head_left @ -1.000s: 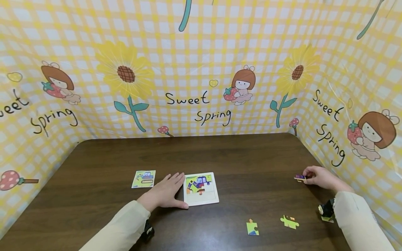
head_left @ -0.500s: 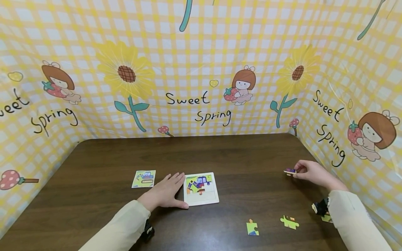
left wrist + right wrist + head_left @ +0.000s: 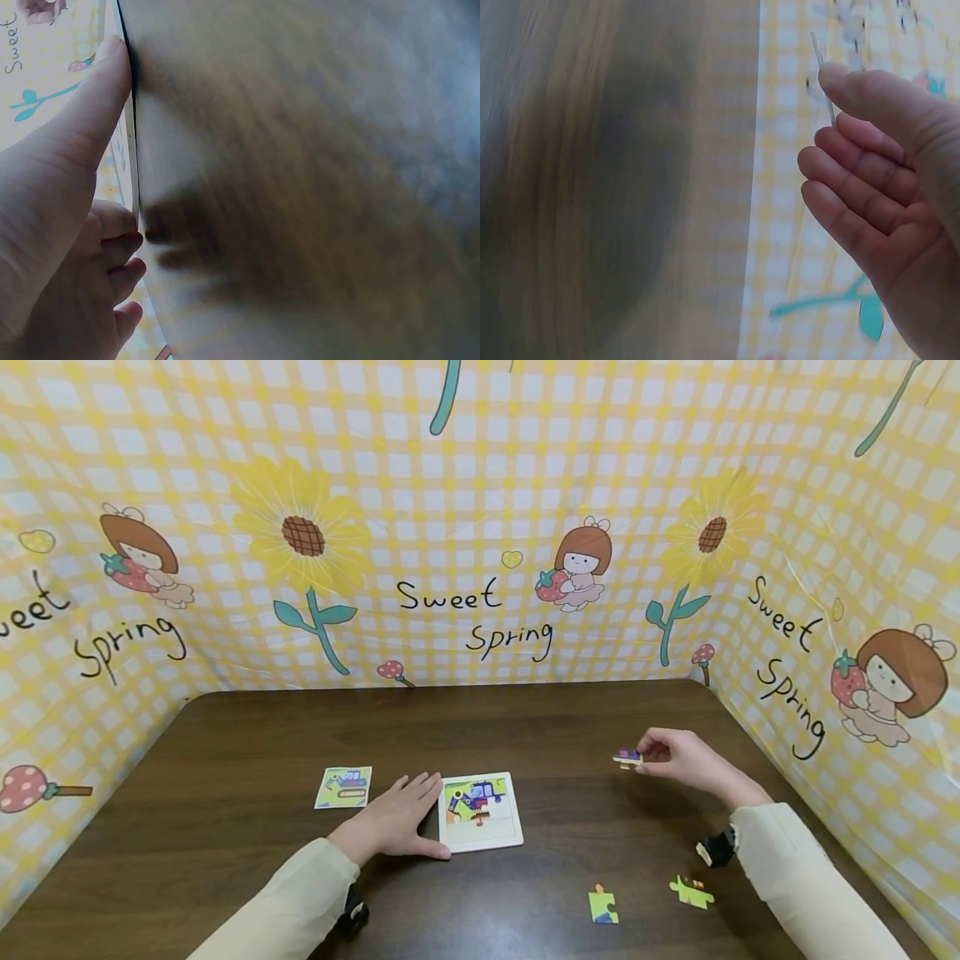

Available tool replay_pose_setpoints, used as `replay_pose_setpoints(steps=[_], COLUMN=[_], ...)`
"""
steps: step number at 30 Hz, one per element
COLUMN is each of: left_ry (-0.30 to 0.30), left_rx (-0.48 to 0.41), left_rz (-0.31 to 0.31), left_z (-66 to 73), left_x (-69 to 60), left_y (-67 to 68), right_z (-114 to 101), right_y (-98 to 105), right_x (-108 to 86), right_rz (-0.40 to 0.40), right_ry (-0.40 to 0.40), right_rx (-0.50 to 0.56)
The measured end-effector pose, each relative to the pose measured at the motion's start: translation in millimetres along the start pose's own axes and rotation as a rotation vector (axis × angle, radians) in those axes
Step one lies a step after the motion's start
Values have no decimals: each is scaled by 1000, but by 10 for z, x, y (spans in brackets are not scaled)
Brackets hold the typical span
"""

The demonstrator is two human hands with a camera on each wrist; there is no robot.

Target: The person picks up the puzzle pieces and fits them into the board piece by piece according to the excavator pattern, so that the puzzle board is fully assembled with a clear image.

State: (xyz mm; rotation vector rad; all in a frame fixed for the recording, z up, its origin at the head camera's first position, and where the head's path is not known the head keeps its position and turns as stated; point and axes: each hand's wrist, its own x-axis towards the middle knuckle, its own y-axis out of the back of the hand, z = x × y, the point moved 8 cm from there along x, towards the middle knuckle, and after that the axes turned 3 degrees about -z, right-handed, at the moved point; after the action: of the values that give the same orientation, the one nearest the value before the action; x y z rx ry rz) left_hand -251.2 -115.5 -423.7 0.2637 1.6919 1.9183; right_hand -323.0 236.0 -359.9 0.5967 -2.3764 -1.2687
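My right hand (image 3: pixel 686 764) pinches a purple and yellow puzzle piece (image 3: pixel 626 757) between thumb and fingers above the right side of the table. In the right wrist view the puzzle piece (image 3: pixel 817 49) appears edge-on and thin. My left hand (image 3: pixel 393 820) lies with fingers outstretched against the left edge of a white puzzle tray (image 3: pixel 483 842), its thumb at the near corner. The tray's upper part holds joined pieces (image 3: pixel 472 800) picturing an excavator; bare white shows below them. In the left wrist view, my left thumb and fingers touch the tray's edge (image 3: pixel 133 157).
On the dark wooden table (image 3: pixel 555 718) lie two loose green puzzle pieces: one puzzle piece (image 3: pixel 603 906) near the front, another puzzle piece (image 3: pixel 692 892) to its right. Left of the tray is a picture card (image 3: pixel 343 787) with an excavator. A yellow checked cloth (image 3: pixel 450 527) encloses the table's back and sides.
My right hand has moved left and slightly away from me over the table, carrying the puzzle piece. My left hand and the tray have stayed still.
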Motion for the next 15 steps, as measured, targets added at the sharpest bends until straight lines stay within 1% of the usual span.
replay_pose_setpoints(steps=[6,10,15], left_ry=[-2,0,-1], left_rx=[7,10,6], left_rz=[-5,-6,-1], left_z=[5,6,8], left_x=[5,4,-5], left_y=[1,8,10], right_z=[-360,-556,-761], right_y=[-206,-343,-523], right_x=[173,276,389], right_rz=[-43,-71,-117], right_ry=[102,141,186], right_rx=[36,63,61])
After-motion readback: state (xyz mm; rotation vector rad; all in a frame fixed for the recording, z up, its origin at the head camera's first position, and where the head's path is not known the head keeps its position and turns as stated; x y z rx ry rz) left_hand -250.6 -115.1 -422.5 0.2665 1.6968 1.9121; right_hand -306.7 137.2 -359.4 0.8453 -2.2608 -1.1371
